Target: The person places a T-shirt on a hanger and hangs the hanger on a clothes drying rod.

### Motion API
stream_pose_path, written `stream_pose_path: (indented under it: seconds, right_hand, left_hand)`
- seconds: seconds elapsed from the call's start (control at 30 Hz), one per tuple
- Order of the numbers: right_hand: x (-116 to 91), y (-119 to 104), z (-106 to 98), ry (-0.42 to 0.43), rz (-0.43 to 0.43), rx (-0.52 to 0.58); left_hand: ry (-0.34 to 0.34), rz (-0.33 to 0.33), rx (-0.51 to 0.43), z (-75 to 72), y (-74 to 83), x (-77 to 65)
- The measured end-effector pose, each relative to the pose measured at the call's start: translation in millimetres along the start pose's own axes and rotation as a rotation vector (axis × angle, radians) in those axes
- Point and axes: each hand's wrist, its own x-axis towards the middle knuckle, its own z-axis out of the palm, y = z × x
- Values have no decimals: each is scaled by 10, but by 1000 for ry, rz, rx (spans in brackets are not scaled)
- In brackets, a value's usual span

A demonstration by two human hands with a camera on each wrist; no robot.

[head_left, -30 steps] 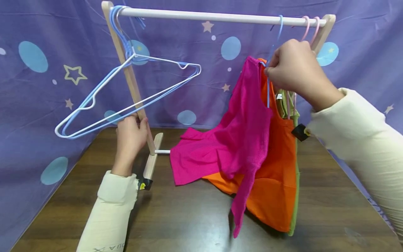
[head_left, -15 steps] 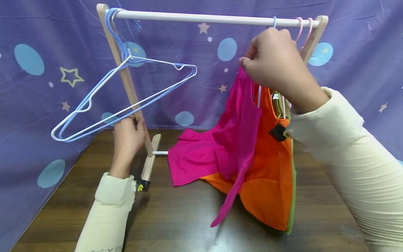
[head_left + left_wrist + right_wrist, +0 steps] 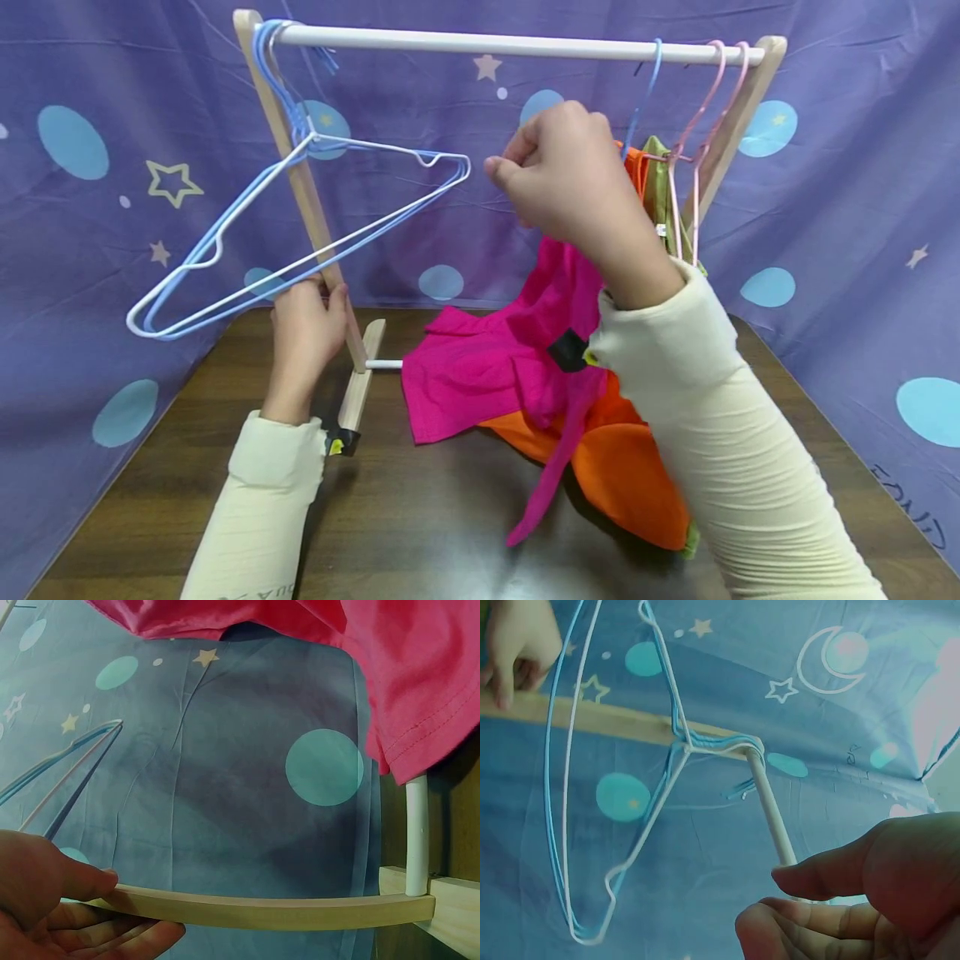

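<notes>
My left hand (image 3: 306,321) grips the left wooden post of the clothes rack (image 3: 313,208), thumb on one side and fingers on the other in the left wrist view. In mid-air left of the hung clothes is my right hand (image 3: 566,175), its fingers loosely bent, holding nothing; the right wrist view shows a gap between thumb and fingers. A magenta garment (image 3: 465,375) hangs behind the right forearm, its lower part lying on the table. Beside it on the right are an orange garment (image 3: 630,475) and a green one (image 3: 658,179), partly hidden by the arm.
White and blue hangers (image 3: 313,137) hang bare at the left end of the white rail (image 3: 465,40). A blue hanger hook (image 3: 648,92) and pink hangers (image 3: 701,117) are at the right end. The wooden table (image 3: 420,517) lies below, with a purple patterned cloth (image 3: 67,267) behind.
My right hand has let go of the blue hanger with the magenta garment and moved left, away from the clothes. My left hand stays on the post.
</notes>
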Motion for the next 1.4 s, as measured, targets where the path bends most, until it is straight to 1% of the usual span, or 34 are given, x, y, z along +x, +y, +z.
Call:
stream_pose_path:
  seconds: [0.13,0.23,0.3,0.43,0.57,0.87,1.03,1.17,1.4]
  right_hand:
    - [-7,27,171,-14,2,83]
    - [-23,75,313,-32,-25,123]
    - [-41,119,416,-62,-45,144]
    - [-72,222,628,-128,-93,152]
    - [-93,303,791,-160,-125,144]
    - [-98,371,1013,-187,-89,157]
    - [-111,399,1158,-198,-68,128]
    - [-141,423,1258,-190,-67,106]
    - [-204,511,1396,-191,-55,111]
  left_hand:
    - [0,3,1,-10,2,3]
    - [1,6,3,-14,3,5]
    - [0,8,2,-15,2,6]
    - [-4,6,-3,-22,8,3]
    - [-5,3,-6,-22,18,-1]
    - [-17,0,-7,-32,18,1]
    - [-34,0,17,-40,7,-6]
    - [-49,1,35,-41,-10,-7]
    - [-40,4,38,-34,-12,-16]
